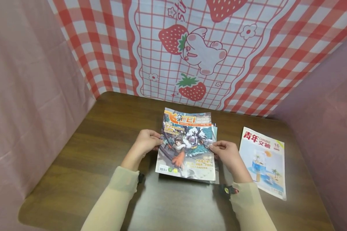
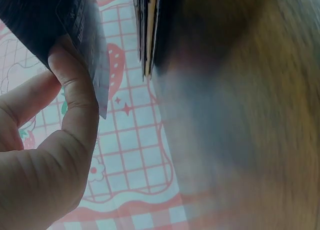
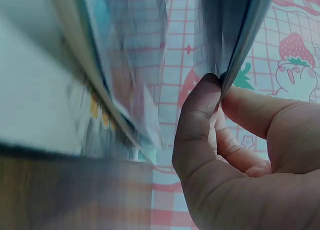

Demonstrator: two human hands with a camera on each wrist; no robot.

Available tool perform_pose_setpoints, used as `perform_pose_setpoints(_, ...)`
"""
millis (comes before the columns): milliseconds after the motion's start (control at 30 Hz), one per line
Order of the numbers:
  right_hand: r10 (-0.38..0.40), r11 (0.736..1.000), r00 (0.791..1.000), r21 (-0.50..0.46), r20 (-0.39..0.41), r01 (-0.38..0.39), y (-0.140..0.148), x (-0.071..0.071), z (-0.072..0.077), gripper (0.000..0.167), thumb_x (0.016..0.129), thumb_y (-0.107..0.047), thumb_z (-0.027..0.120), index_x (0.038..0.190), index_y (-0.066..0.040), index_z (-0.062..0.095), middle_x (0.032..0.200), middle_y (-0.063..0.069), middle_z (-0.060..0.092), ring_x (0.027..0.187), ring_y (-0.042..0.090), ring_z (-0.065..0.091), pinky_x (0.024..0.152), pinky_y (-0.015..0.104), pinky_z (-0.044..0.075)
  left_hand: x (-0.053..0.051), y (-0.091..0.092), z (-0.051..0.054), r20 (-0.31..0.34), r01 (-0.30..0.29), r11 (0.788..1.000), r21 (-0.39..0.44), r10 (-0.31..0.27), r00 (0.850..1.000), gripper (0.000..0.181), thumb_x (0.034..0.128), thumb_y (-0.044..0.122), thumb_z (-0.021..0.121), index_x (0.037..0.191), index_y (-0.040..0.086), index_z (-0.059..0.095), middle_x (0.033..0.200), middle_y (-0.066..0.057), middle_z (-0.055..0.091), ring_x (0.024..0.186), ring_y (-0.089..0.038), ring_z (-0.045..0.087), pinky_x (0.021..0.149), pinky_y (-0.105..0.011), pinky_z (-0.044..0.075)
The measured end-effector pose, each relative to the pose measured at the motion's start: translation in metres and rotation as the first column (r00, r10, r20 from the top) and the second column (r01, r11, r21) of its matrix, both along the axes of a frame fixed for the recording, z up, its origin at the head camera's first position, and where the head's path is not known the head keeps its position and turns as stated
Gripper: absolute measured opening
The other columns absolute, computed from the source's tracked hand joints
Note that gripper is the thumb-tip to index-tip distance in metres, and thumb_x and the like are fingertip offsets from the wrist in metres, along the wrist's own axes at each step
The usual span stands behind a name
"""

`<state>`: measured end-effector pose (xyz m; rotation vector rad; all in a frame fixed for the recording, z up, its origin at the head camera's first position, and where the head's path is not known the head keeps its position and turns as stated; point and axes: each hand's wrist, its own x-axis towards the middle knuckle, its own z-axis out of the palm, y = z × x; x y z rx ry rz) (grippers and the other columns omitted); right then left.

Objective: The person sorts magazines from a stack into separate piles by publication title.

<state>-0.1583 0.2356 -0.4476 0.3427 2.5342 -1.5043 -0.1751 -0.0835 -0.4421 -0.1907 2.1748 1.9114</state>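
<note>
My left hand [image 1: 144,142] pinches the left edge of a magazine [image 1: 188,144] with a colourful illustrated cover and "FEI" lettering. At its right edge, my right hand [image 1: 226,154] pinches the same magazine between thumb and fingers. Beneath it lies a stack of magazines [image 1: 216,175], mostly hidden in the head view. The left wrist view shows a gap between the held magazine [image 2: 75,24] and the edges of the stack [image 2: 147,34]. Seen from the right wrist, the held magazine [image 3: 245,29] is likewise apart from the stack [image 3: 85,54].
A second magazine [image 1: 263,163] with a pale blue cover lies slanted to the right of my right hand. All this is on a dark wooden table [image 1: 89,154]. A red-and-white strawberry cloth [image 1: 162,67] hangs behind it, with pink drapes [image 1: 26,80] at the sides.
</note>
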Motion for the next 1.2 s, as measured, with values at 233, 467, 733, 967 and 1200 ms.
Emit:
perform_pose_setpoints(233, 0.026, 0.999, 0.999, 0.033, -0.022, -0.026, -0.011, -0.005, 0.003, 0.028, 0.097, -0.025, 0.073, 0.108, 0.0, 0.071, 0.086, 0.008, 0.07, 0.075, 0.022, 0.062, 0.066, 0.035, 0.054, -0.001, -0.014, 0.004, -0.002, -0.009, 1.0, -0.016, 0.009, 1.0, 0.021, 0.0876, -0.012, 0.069, 0.107, -0.018, 0.065, 0.093, -0.024, 0.072, 0.07, -0.017, 0.066, 0.067, -0.038, 0.061)
perform_pose_setpoints(467, 0.061, 0.998, 0.997, -0.025, -0.041, -0.062, -0.027, -0.011, 0.007, 0.028, 0.097, -0.024, 0.073, 0.106, 0.002, 0.069, 0.087, 0.01, 0.07, 0.076, 0.024, 0.063, 0.069, 0.037, 0.057, -0.003, -0.03, 0.008, -0.007, -0.032, 0.998, -0.044, 0.032, 0.999, 0.022, 0.0886, -0.009, 0.069, 0.109, -0.016, 0.065, 0.093, -0.022, 0.073, 0.071, -0.016, 0.066, 0.071, -0.041, 0.061)
perform_pose_setpoints(733, 0.081, 0.994, 0.995, -0.068, -0.061, -0.085, -0.048, -0.02, 0.007, 0.022, 0.096, -0.019, 0.073, 0.101, 0.003, 0.068, 0.086, 0.012, 0.07, 0.076, 0.027, 0.064, 0.075, 0.047, 0.059, -0.006, -0.052, 0.009, 0.004, -0.041, 0.997, -0.058, 0.042, 0.999, 0.025, 0.0909, -0.007, 0.069, 0.113, -0.017, 0.064, 0.1, -0.025, 0.072, 0.074, -0.016, 0.067, 0.07, -0.038, 0.06)
perform_pose_setpoints(967, 0.093, 0.989, 0.994, -0.112, -0.059, -0.099, -0.069, -0.027, 0.009, 0.022, 0.096, -0.019, 0.074, 0.101, 0.002, 0.07, 0.09, 0.012, 0.07, 0.077, 0.028, 0.066, 0.078, 0.049, 0.058, -0.008, -0.074, 0.012, 0.03, -0.059, 0.997, -0.047, 0.06, 0.998, 0.029, 0.0923, -0.005, 0.068, 0.118, -0.017, 0.063, 0.099, -0.02, 0.073, 0.072, -0.012, 0.065, 0.069, -0.034, 0.059)
perform_pose_setpoints(1200, 0.088, 0.977, 0.995, -0.19, -0.046, -0.096, -0.087, -0.036, 0.01, 0.021, 0.096, -0.018, 0.074, 0.103, 0.001, 0.07, 0.095, 0.013, 0.068, 0.08, 0.028, 0.065, 0.08, 0.049, 0.058, -0.011, -0.091, 0.01, 0.036, -0.089, 0.995, -0.037, 0.091, 0.995, 0.031, 0.0917, -0.004, 0.068, 0.119, -0.017, 0.062, 0.093, -0.013, 0.066, 0.068, -0.012, 0.061, 0.064, -0.027, 0.057)
